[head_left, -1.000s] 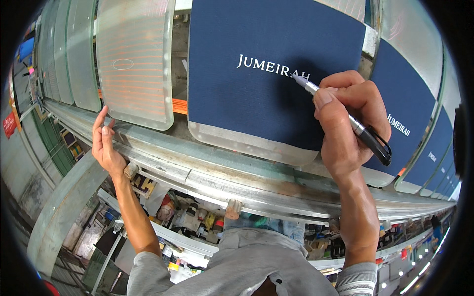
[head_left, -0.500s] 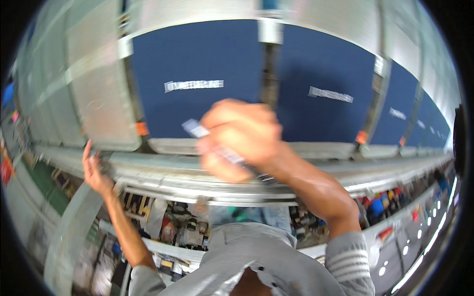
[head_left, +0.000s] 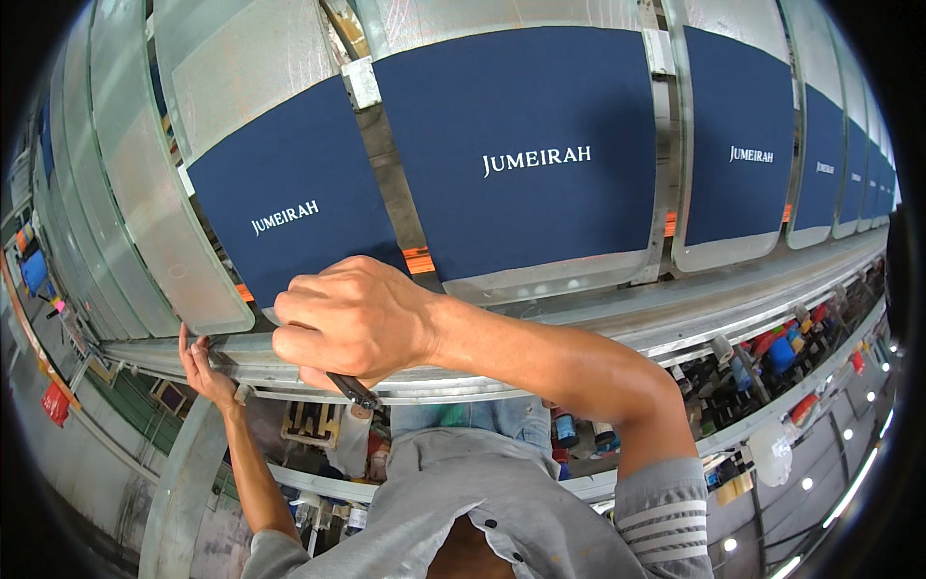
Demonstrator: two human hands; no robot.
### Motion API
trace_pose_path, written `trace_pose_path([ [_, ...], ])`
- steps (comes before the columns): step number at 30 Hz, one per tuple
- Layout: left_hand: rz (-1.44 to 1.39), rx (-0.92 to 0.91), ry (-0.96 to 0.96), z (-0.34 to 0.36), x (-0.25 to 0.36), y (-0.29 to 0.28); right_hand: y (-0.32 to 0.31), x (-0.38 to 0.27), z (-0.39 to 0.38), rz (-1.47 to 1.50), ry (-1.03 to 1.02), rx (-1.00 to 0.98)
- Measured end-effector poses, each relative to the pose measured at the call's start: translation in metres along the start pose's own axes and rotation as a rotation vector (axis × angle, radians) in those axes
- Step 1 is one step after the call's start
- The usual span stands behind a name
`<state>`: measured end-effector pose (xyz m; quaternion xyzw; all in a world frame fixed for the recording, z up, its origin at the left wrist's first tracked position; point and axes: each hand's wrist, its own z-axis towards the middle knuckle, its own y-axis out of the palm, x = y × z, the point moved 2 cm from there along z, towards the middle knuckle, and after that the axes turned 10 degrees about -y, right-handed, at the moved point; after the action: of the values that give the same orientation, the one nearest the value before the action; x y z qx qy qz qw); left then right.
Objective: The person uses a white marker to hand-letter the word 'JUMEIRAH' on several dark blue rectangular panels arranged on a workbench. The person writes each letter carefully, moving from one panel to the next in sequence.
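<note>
Head view, taking the picture as a clock face: the marker pen [head_left: 353, 390] is at about half past 7, black end poking out of the right hand [head_left: 352, 323], which is curled tight around it. The tip's hidden, so contact with the navy sheet [head_left: 299, 183] at 10 o'clock can't be told. The left hand [head_left: 207, 372], further out toward half past 8, is loosely spread and empty-looking, fingertips right by the lower edge of the bare glass plate [head_left: 183, 222]; touching or not can't be made out. For tidy pen work, the tip should probably be kept in sight, pressure kept light, and the white lettering [head_left: 285, 218] not brushed by the knuckles.
</note>
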<state>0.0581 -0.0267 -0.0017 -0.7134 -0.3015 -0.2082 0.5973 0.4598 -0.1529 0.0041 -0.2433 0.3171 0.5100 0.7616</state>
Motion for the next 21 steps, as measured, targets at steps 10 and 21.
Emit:
trace_pose_path([
  [10,0.062,0.012,0.022,0.0001,0.0043,-0.0024,0.0006,0.0041,0.0010,-0.026,0.022,0.012],
  [21,0.070,0.000,0.027,-0.0010,-0.0021,-0.0035,-0.0070,0.0055,0.0007,-0.025,0.043,0.026],
])
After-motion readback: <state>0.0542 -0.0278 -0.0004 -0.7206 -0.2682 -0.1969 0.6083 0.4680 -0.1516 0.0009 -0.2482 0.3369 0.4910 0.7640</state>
